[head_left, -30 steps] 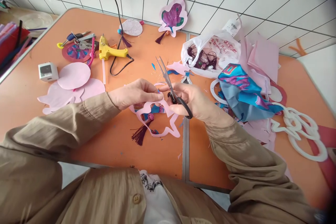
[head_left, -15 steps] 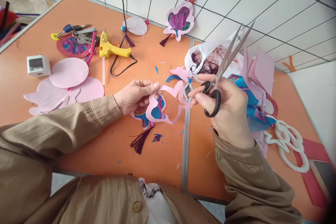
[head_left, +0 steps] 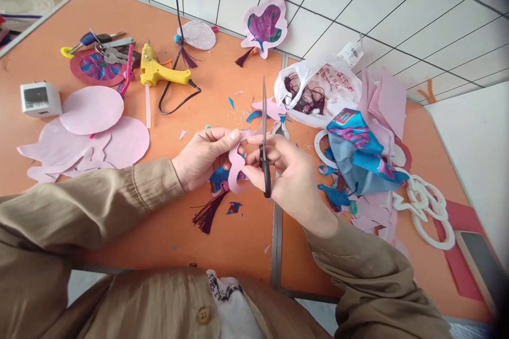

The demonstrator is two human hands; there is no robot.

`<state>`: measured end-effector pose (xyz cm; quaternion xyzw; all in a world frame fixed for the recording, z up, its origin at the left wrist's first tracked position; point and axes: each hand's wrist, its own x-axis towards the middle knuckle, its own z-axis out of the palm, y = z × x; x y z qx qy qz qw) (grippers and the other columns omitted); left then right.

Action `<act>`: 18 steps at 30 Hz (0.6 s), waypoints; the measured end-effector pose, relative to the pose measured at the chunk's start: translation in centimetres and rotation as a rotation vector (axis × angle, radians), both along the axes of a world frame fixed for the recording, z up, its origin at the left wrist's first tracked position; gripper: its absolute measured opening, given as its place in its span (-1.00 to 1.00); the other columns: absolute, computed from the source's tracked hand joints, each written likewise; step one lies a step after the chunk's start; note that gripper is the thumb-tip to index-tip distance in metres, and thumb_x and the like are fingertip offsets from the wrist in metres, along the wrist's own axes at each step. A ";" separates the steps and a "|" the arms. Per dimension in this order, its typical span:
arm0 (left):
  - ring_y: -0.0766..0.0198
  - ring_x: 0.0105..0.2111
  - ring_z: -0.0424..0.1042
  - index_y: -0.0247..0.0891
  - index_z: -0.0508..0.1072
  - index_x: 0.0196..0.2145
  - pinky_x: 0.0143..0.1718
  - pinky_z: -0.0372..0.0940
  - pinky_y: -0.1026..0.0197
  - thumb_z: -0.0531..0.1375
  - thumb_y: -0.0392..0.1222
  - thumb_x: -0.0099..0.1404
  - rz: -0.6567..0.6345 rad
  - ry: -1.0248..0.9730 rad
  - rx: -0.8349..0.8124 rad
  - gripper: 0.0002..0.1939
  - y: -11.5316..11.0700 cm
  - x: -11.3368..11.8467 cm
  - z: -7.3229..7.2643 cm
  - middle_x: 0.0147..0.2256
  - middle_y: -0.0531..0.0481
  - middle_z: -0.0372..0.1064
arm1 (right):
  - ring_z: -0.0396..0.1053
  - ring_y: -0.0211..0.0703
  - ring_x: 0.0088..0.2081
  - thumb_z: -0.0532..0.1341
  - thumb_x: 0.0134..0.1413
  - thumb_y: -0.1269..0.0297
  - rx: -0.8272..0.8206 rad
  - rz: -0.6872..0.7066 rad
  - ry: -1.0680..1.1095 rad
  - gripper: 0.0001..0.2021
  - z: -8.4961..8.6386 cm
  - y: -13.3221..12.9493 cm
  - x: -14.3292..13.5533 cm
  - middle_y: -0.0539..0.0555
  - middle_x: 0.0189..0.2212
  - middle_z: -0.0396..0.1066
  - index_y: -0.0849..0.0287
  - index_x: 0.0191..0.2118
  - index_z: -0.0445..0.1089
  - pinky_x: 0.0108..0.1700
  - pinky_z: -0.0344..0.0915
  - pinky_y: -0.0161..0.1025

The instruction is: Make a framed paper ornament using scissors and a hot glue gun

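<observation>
My left hand [head_left: 204, 158] pinches a wavy pink paper outline [head_left: 236, 163] between thumb and fingers, above the middle of the table. My right hand [head_left: 296, 177] holds black-handled scissors [head_left: 266, 172], their blades pointing up and away from me. Its thumb and fingertips are at the right side of the paper outline; whether they grip it I cannot tell. Under the hands lies a blue patterned ornament [head_left: 219, 177], partly covered, with a dark purple tassel [head_left: 209, 212]. A small blue-and-red scrap [head_left: 234, 207] is beside the tassel.
A yellow glue gun [head_left: 165, 71], keys [head_left: 113, 54], a white charger cube [head_left: 41, 99] and pink paper shapes [head_left: 93, 109] lie left. To the right are a white plastic bag [head_left: 338, 82], blue patterned fabric [head_left: 358, 153], white cutout outlines [head_left: 437, 230] and a phone [head_left: 483, 265].
My right hand has moved left and inward with the scissors, bringing its fingers to the paper outline. The scissors have turned more upright. My view has shifted slightly right.
</observation>
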<state>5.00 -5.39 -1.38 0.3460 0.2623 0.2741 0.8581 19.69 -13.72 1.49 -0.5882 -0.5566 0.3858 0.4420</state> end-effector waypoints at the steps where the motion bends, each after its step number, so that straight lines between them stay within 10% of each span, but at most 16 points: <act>1: 0.42 -0.56 0.38 -0.37 0.50 -0.54 -0.60 0.23 0.42 0.42 0.03 0.07 0.002 0.003 0.018 -0.62 -0.1 0.0 0.0 -0.54 0.02 0.41 | 0.44 -0.21 -0.39 0.29 -0.03 0.42 0.009 -0.015 0.025 -0.71 0.0 0.1 -0.1 -0.03 -0.33 0.47 0.00 -0.15 0.35 -0.20 0.45 -0.12; 18: 0.45 -0.59 0.33 -0.36 0.49 -0.56 -0.58 0.26 0.41 0.41 0.14 0.03 0.037 0.045 0.104 -0.55 -0.9 0.1 0.0 -0.56 0.02 0.39 | 0.43 -0.25 -0.37 0.28 -0.04 0.42 0.047 -0.015 -0.017 -0.68 0.0 0.2 0.3 -0.03 -0.36 0.43 0.09 -0.10 0.38 -0.25 0.43 -0.21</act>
